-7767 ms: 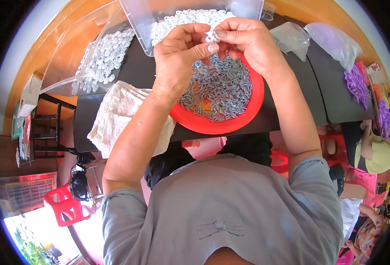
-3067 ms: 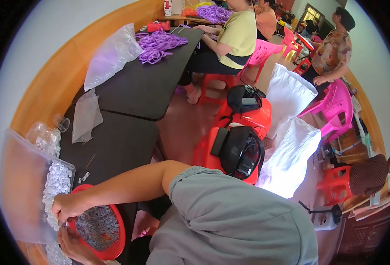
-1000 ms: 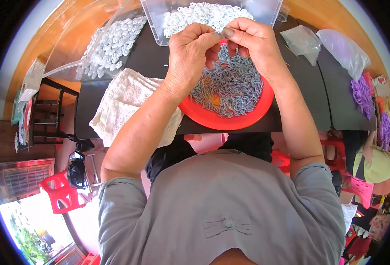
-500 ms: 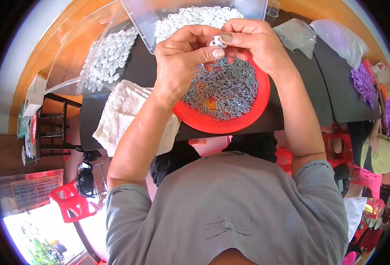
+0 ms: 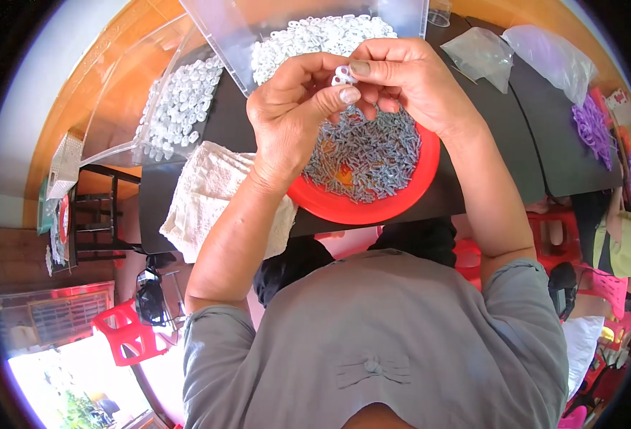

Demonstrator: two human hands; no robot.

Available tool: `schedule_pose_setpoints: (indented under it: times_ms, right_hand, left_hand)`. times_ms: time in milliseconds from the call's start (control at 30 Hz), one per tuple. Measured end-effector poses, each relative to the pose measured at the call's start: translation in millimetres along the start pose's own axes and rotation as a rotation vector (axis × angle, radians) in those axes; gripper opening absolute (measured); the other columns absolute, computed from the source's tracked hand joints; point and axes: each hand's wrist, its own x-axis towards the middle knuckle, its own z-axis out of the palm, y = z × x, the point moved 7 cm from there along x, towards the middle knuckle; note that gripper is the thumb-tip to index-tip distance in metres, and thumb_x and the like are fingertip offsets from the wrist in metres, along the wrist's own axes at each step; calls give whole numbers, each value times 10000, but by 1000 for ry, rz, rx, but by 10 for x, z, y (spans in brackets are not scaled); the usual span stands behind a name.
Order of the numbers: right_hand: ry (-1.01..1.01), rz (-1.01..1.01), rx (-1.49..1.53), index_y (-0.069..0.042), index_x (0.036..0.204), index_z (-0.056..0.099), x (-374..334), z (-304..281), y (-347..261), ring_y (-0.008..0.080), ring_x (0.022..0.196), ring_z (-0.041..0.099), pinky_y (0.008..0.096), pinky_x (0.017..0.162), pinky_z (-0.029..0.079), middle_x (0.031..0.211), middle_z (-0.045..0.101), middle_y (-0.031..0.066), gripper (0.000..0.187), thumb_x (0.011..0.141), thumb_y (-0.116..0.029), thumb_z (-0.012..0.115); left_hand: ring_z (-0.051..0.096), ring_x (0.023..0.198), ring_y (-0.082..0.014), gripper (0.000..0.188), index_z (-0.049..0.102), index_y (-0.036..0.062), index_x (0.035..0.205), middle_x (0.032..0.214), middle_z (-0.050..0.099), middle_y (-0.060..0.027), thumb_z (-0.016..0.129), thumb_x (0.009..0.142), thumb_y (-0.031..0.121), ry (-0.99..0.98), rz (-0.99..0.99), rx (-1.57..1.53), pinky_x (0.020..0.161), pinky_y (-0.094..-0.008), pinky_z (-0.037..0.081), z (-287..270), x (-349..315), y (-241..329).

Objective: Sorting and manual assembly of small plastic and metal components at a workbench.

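Observation:
Above the red bowl [image 5: 373, 214], my two hands meet at a small white plastic piece [image 5: 342, 74] with round holes in it. My left hand [image 5: 287, 118] pinches it between thumb and fingers from the left. From the right, my right hand [image 5: 415, 89] has its thumb and curled fingers closed at the same piece. Whether a smaller part sits between the right fingertips is hidden. Many slim grey screw-like pieces [image 5: 376, 161] fill the bowl below the hands. Beyond the hands, similar white pieces [image 5: 315, 43] are heaped in a clear plastic bin [image 5: 219, 50].
A second clear container at the left holds more white pieces [image 5: 180, 107]. A folded cream towel [image 5: 205, 193] lies by my left forearm, over the table's near edge. Clear plastic bags [image 5: 478, 56] and purple stringy material [image 5: 590, 132] are at the right. A red stool [image 5: 126, 332] stands lower left.
The view has shifted slightly, so table and bowl appear a little lower and farther right. Both hands remain together at the white piece, which has turned slightly.

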Motion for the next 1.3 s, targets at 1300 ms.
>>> schedule_pose_setpoints:
  times_ms: [1300]
  right_hand:
    - [244, -226, -294, -29, 929, 663, -34, 50, -126, 33, 604, 511, 178, 509, 344, 731, 614, -13, 119, 893, -137, 628]
  left_hand:
    - [554, 547, -70, 145, 646, -30, 865, 674, 628, -45, 614, 860, 111, 114, -203, -29, 456, -212, 439, -105, -11, -123]
